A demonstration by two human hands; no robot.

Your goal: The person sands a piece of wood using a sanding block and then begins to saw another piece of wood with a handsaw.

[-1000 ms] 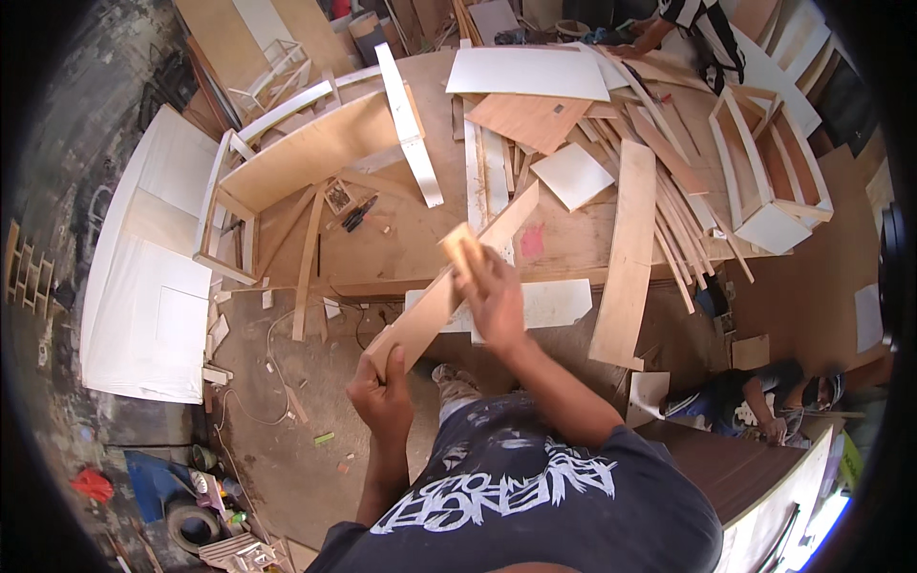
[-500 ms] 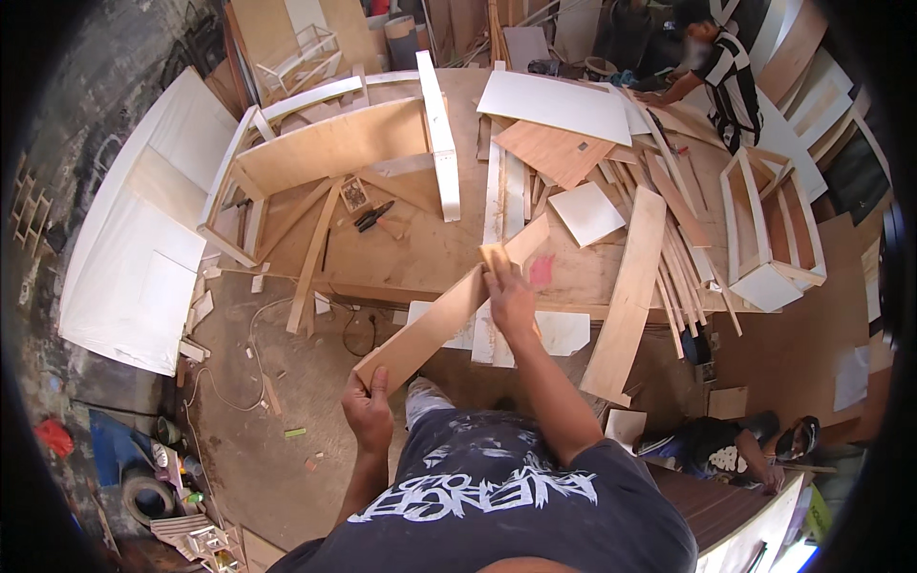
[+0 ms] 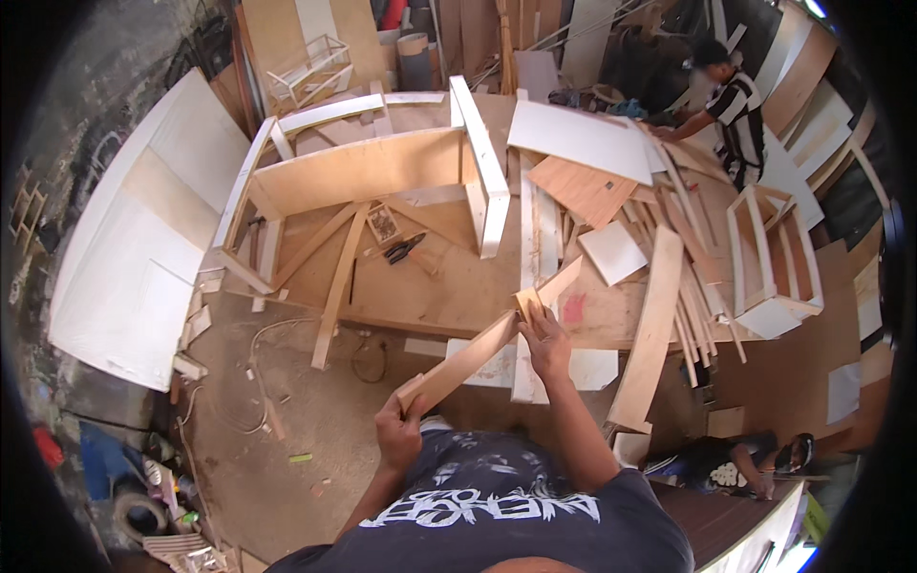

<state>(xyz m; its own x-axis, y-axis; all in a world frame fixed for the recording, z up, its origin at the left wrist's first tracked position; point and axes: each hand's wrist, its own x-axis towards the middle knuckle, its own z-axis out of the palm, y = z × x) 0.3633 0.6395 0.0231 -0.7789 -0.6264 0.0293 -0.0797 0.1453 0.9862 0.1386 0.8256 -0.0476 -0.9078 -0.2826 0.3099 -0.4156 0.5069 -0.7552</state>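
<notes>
My left hand (image 3: 400, 438) is closed round the near end of a long, pale wooden plank (image 3: 457, 360), which slants away from me up to the right. My right hand (image 3: 547, 344), with fingers bent, grips a small yellowish block (image 3: 527, 299) against the plank's far part. Beyond the plank is the wooden worktable (image 3: 430, 306) with a white-edged board (image 3: 535, 239) lying lengthways on it. A loose wide plank (image 3: 648, 325) lies just right of my right hand.
An open cabinet frame (image 3: 353, 153), pliers (image 3: 406, 248), stacked strips and panels (image 3: 583, 186), and a small frame (image 3: 774, 258) crowd the table. A white curved piece (image 3: 134, 239) stands left. Co-workers appear upper right (image 3: 731, 124) and lower right (image 3: 735, 458). A cable (image 3: 263, 382) lies on the floor.
My right hand and the block have moved outward to the right along the plank. The view has shifted, so the table sits lower in the picture and the upper co-worker shows more.
</notes>
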